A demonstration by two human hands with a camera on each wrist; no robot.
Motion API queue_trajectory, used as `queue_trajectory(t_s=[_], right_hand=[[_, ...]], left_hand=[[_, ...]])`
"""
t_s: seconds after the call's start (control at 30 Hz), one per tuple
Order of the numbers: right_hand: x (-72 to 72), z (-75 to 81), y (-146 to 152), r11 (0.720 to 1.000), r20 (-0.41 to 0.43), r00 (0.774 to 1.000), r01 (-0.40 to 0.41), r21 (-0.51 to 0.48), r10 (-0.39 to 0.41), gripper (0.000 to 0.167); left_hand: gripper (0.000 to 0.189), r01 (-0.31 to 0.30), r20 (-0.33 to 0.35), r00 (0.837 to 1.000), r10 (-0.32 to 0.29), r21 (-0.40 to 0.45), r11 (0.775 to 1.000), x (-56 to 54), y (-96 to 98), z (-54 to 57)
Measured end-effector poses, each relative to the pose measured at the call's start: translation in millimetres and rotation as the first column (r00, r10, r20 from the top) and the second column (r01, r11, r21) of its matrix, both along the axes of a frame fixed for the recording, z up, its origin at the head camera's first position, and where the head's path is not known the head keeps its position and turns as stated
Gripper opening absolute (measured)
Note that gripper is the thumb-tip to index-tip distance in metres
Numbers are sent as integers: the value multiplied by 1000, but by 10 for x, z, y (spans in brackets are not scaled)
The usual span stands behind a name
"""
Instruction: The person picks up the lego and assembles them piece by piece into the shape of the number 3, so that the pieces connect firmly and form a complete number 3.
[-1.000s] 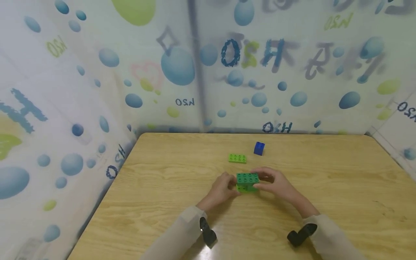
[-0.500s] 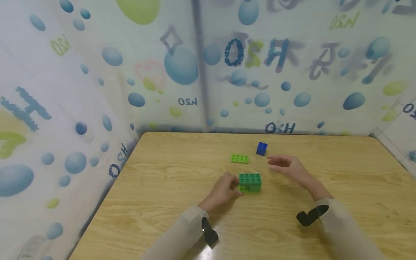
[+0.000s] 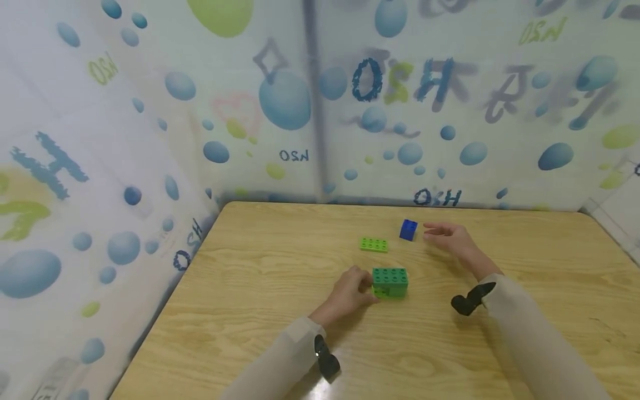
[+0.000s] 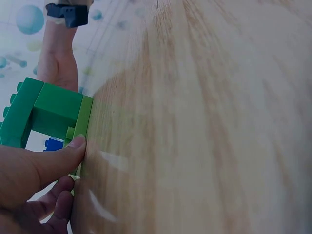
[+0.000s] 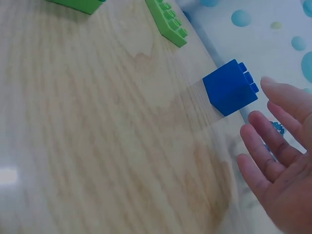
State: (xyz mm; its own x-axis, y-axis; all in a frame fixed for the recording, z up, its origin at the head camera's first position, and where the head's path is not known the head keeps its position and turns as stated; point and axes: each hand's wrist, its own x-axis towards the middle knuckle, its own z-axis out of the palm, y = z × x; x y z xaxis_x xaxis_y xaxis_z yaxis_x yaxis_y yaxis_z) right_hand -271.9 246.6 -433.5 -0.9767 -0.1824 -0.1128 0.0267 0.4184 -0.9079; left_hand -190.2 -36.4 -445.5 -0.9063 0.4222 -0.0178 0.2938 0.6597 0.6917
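My left hand [image 3: 347, 293] pinches the near left end of a small building-brick stack between thumb and fingers. In the left wrist view the thumb lies on the light green base plate [image 4: 85, 114]. On that plate stands a green brick [image 4: 57, 105], with a longer green brick [image 3: 390, 275] across the top, leaving a gap under its overhang. My right hand [image 3: 452, 243] reaches out just right of a blue brick [image 3: 408, 230]. Seen from the right wrist, its fingers are spread and slightly bent, beside the blue brick's studs [image 5: 248, 77], holding nothing.
A loose light green plate with studs [image 3: 374, 245] lies on the wooden table [image 3: 260, 266] behind the stack, left of the blue brick. Patterned wall sheeting [image 3: 340, 144] rises at the table's back edge and on the left. Both wrists carry black straps.
My right hand has let go of the stack and moved back and right, coming beside the blue brick. My left hand stays at the stack; the head view has shifted slightly.
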Motion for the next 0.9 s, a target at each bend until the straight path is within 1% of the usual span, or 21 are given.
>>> queue_trajectory(t_s=[0.17, 0.27, 0.4, 0.5, 0.6, 0.77, 0.83, 0.9], right_hand=[[-110, 10, -49, 1000, 3, 1000, 16, -19, -16, 58], [-166, 26, -92, 1000, -2, 1000, 8, -19, -8, 62], [-216, 45, -140, 1000, -12, 1000, -4, -2, 4, 63], [-241, 46, -163, 1000, -15, 1000, -4, 4, 4, 63], [-257, 30, -185, 1000, -20, 1000, -5, -10, 5, 61], [-254, -4, -241, 999, -6, 1000, -18, -44, 18, 58], [-257, -11, -259, 999, -4, 1000, -18, -44, 18, 58], [-266, -17, -273, 999, -8, 1000, -14, -47, 14, 57]], left_hand=[[34, 8, -23, 1000, -8, -5, 1000, -8, 6, -6], [34, 11, -40, 999, -11, -7, 1000, -21, 9, -20], [34, 20, -44, 999, -19, 1, 1000, -30, 11, -24], [33, 30, -45, 999, -29, 10, 1000, -32, 12, -20], [32, 26, -58, 998, -26, 10, 1000, -25, 16, -30], [33, 12, -44, 999, -11, 2, 1000, -3, 7, -58], [34, 10, -34, 999, -10, 0, 1000, -3, 1, -57], [34, 11, -38, 999, -11, -3, 1000, -8, -4, -50]])
